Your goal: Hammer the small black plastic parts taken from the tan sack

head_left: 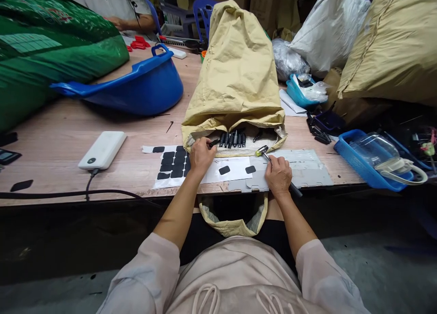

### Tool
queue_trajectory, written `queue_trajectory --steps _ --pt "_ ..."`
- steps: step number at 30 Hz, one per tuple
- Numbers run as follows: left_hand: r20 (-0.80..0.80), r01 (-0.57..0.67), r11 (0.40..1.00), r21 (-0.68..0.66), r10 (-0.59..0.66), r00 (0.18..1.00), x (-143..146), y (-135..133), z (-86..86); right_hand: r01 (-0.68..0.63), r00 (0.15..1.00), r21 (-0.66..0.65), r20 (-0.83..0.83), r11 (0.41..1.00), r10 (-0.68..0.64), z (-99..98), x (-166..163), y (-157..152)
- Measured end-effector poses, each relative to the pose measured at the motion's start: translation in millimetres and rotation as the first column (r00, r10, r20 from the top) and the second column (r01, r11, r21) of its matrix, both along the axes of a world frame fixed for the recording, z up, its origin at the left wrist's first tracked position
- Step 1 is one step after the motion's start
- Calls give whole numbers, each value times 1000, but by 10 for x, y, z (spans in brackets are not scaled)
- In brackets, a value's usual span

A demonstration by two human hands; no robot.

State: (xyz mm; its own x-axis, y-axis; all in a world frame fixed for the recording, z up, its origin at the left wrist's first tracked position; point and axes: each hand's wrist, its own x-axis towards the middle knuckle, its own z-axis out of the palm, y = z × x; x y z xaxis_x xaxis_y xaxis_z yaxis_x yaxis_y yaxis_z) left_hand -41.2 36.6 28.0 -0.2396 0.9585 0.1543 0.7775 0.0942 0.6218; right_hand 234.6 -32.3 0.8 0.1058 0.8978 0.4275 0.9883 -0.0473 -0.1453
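Observation:
My right hand (279, 174) is wrapped round a small hammer (262, 151) with a metal head, a yellowish face and a dark handle. At the mouth of a big tan sack (239, 77), my left hand (201, 157) pinches a small black part (214, 143). Just right of it, several black tube-like pieces (232, 139) lie in a row on the sack's opening. Beneath my left forearm is a white sheet (211, 176) with rows of black rounded-square stickers (177, 165). Two loose stickers (224, 170) lie between my hands. A grey board (307, 168) lies under my right hand.
A blue basin (136, 88) and a white power bank (102, 150) with a cable are on the left. A green sack (61, 45) stands beyond. At right are a blue tray (365, 159) and more sacks (392, 45). Another person's hand (118, 22) shows at the back.

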Motion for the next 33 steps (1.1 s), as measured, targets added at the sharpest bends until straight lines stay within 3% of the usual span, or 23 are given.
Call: queue_trajectory --steps 4,7,11,14,21,25,33 --pt "107 203 970 131 -217 970 125 -319 6 -3 1000 6 -12 1000 3 -1 -4 0" --pt "156 283 942 181 -311 937 318 -501 -30 -3 1000 10 -19 1000 4 -3 -4 4" --pt "200 400 904 149 -424 883 530 -578 -139 1 1000 8 -17 1000 -1 -3 -6 0" --pt "144 465 878 115 -477 867 591 -533 -224 9 999 13 -31 1000 -8 -7 -12 -8" --pt "80 443 894 65 -447 891 595 -451 -286 11 997 14 -72 1000 -10 -14 18 12" --pt "98 434 899 52 -437 894 604 -448 -273 -24 984 61 -175 998 35 45 24 -58" --pt "195 454 889 -55 -437 878 581 -312 -246 -318 833 97 -446 943 327 240 -189 -436"
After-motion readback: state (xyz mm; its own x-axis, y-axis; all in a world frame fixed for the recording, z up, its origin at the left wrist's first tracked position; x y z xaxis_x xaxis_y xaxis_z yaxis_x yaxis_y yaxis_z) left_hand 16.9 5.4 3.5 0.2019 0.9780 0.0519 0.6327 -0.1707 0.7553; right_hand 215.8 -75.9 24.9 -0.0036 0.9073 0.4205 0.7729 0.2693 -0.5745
